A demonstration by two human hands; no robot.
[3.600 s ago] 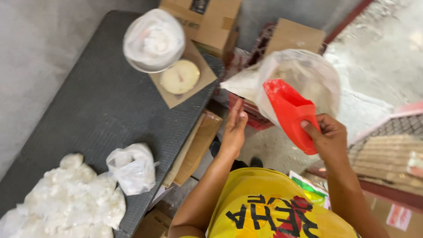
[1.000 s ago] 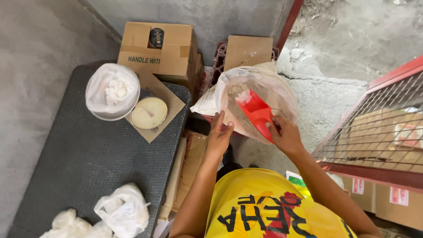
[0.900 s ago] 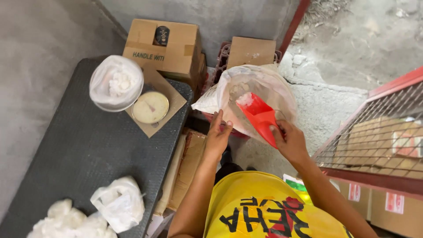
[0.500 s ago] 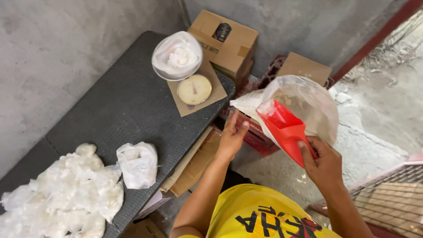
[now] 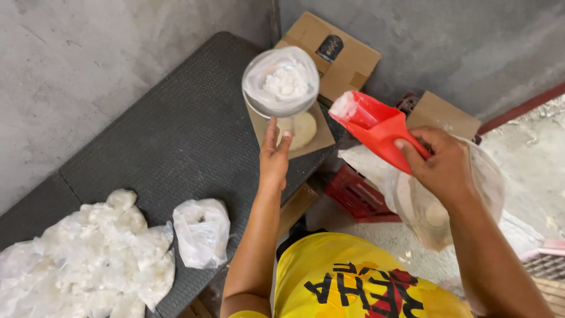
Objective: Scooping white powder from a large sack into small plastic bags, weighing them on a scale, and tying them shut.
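Head view: right hand (image 5: 447, 171), grip closed on a red scoop (image 5: 376, 128) of white powder, nears the bag-lined bowl (image 5: 281, 82). Left hand (image 5: 274, 158), fingers spread, steadies below. Tipping needs careful aim.

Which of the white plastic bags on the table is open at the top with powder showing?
The bag lining the round bowl just beyond the left hand; the small bag and the heap of bags are closed.
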